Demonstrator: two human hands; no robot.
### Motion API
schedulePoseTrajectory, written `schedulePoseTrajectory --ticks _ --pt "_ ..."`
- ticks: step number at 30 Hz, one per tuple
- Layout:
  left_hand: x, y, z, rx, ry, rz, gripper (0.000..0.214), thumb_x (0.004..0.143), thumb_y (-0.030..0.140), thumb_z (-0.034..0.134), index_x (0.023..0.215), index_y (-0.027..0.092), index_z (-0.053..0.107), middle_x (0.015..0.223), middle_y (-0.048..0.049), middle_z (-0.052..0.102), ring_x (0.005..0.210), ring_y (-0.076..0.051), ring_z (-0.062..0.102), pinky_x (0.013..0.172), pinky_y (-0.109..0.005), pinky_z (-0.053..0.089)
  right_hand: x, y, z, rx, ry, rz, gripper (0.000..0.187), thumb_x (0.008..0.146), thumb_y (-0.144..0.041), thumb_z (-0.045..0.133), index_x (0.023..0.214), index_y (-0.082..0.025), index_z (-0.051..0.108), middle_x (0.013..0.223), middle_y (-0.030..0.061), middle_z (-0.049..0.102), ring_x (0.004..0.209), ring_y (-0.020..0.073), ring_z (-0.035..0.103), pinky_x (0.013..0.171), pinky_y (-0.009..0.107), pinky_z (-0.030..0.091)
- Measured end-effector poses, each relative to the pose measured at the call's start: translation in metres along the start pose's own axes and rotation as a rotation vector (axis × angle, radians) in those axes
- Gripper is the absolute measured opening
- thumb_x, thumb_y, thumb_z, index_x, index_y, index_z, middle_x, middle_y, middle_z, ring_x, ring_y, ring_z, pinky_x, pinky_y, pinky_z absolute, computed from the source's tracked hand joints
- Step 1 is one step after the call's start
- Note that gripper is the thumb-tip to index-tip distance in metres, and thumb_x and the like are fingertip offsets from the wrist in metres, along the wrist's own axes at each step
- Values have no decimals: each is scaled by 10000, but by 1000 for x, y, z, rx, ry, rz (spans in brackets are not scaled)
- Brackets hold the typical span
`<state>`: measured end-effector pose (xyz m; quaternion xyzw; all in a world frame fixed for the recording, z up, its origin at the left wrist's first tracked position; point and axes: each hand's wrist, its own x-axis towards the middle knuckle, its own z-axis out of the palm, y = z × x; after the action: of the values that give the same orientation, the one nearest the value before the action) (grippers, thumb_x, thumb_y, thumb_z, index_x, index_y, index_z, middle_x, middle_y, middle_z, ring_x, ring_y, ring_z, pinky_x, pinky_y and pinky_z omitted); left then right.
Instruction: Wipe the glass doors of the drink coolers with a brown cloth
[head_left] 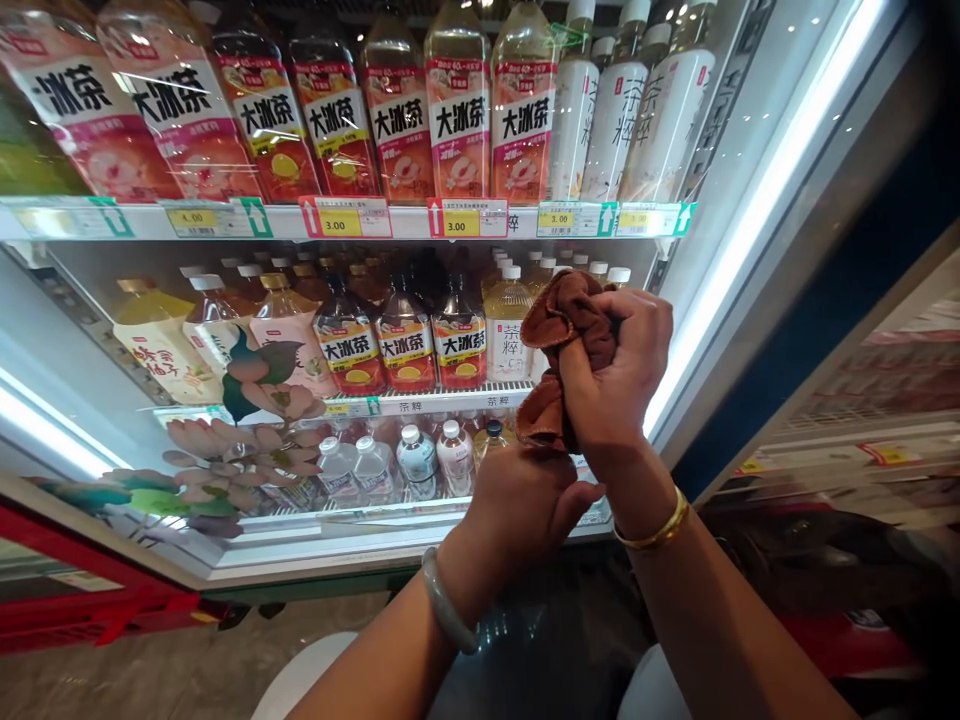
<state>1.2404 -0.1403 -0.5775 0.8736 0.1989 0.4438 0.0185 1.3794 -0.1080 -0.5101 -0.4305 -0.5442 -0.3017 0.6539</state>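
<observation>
A brown cloth (561, 330) is bunched in front of an open drinks cooler. My right hand (619, 375) is closed in a fist round its upper part, a gold bangle on the wrist. My left hand (525, 505) sits just below, fingers curled on the cloth's lower end near the right wrist, a pale green bangle on that wrist. The cloth hangs between the two hands, level with the middle shelf.
Cooler shelves hold iced tea bottles (457, 110) above, more tea bottles (405, 340) on the middle shelf and small water bottles (375, 465) below. Price tags line the shelf edge (337, 220). The open glass door (825, 330) stands at right, a flower sticker (247, 440) at left.
</observation>
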Motion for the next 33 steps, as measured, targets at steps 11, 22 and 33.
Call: schedulePoseTrajectory --ticks 11,22,33 --pt "-6 10 16 -123 233 -464 755 1014 692 314 1487 108 389 1397 -244 577 1344 -316 560 1093 -472 479 -20 -18 -9 135 -156 65 202 893 -343 553 1054 -234 608 1089 73 620 1067 256 620 961 463 524" --pt "28 -17 10 9 196 41 821 1010 701 252 1677 270 44 1757 -163 -34 1630 -354 31 1294 -588 142 -16 -12 -23 196 -175 227 452 1057 -394 300 876 -210 671 1126 84 662 1068 206 623 995 395 501" --pt "80 -10 41 424 346 237 552 952 398 660 1483 286 558 1549 -135 542 1529 -328 392 1284 -562 191 14 77 -31 -196 160 -63 426 1034 -382 357 1330 -289 649 1486 69 588 1445 257 487 1198 508 350"
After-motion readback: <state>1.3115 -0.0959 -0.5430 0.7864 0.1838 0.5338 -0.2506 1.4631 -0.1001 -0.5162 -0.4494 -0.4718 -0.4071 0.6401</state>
